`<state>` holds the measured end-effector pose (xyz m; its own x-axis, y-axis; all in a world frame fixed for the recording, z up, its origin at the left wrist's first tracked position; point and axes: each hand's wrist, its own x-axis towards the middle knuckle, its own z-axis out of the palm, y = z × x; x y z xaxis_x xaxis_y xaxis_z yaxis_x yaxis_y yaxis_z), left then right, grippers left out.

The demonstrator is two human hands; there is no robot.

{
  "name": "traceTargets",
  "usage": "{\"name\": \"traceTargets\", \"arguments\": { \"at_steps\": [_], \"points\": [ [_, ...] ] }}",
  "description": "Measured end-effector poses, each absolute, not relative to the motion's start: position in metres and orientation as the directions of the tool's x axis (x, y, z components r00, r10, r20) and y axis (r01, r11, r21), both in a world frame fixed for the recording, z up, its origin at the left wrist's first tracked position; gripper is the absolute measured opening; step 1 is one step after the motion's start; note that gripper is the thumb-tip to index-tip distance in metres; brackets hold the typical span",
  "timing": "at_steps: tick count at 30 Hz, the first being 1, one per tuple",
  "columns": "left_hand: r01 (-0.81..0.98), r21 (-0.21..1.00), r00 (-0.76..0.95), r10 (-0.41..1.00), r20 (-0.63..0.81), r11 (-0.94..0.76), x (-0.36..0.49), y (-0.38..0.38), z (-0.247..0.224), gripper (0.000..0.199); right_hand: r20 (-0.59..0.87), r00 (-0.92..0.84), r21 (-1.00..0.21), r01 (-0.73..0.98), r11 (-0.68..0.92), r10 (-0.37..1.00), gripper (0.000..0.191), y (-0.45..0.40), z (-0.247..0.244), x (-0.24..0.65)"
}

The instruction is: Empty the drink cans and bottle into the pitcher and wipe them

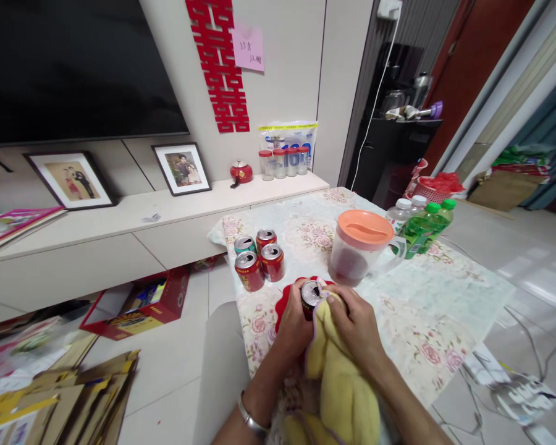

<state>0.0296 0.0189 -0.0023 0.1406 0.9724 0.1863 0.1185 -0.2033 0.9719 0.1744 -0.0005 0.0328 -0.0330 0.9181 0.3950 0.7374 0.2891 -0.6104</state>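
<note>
My left hand is wrapped round an opened drink can, its silver top facing up and its side mostly hidden. In my right hand is a yellow cloth with a purple edge, its corner pressed against the can's rim near the opening. The rest of the cloth hangs down toward my lap. Beneath the can lies a red scalloped mat, partly covered by my hands. Several opened cans stand grouped to the left on the flowered tablecloth.
A clear pitcher with an orange lid stands just beyond my right hand. Green-capped bottles and white-capped bottles are behind it. A low cabinet runs along the wall. On the floor are an open red box and folded cardboard.
</note>
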Motion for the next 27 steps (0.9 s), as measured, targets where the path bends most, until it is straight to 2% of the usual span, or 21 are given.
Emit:
{"name": "traceTargets", "arguments": {
  "at_steps": [3,5,9,12,17,20,24,27],
  "points": [
    [0.119,0.977,0.131,0.978,0.161,-0.177,0.030,0.018,-0.001,0.066,0.351,0.170,-0.771,0.611,0.181,0.921,0.030,-0.011,0.014,0.169],
    [0.125,0.977,0.125,0.979,0.158,-0.174,0.031,0.018,0.000,0.068,0.324,0.211,-0.805,0.573,0.152,0.922,0.029,-0.012,0.008,0.168],
    [0.128,0.970,0.147,0.971,0.190,-0.209,0.029,0.019,0.000,0.068,0.329,0.125,-0.744,0.645,0.176,0.936,0.028,-0.001,0.004,0.170],
    [0.143,0.963,0.186,0.961,0.202,-0.230,0.028,0.020,-0.001,0.069,0.276,0.044,-0.696,0.698,0.169,0.960,0.024,0.006,-0.001,0.171],
    [0.201,0.958,0.191,0.967,0.168,-0.206,0.027,0.019,-0.003,0.073,0.183,0.044,-0.650,0.755,0.087,0.982,0.023,0.011,-0.013,0.171],
    [0.220,0.957,0.132,0.978,0.163,-0.189,0.028,0.018,-0.004,0.071,0.209,0.058,-0.678,0.728,0.102,0.976,0.024,0.008,-0.010,0.174],
    [0.221,0.965,0.076,0.989,0.128,-0.141,0.031,0.017,-0.004,0.068,0.274,0.100,-0.747,0.648,0.146,0.956,0.036,-0.003,0.003,0.174],
    [0.271,0.955,0.040,0.993,0.116,-0.122,0.032,0.018,-0.003,0.068,0.380,0.135,-0.759,0.611,0.225,0.915,0.038,-0.006,0.009,0.167]
  ]
}}
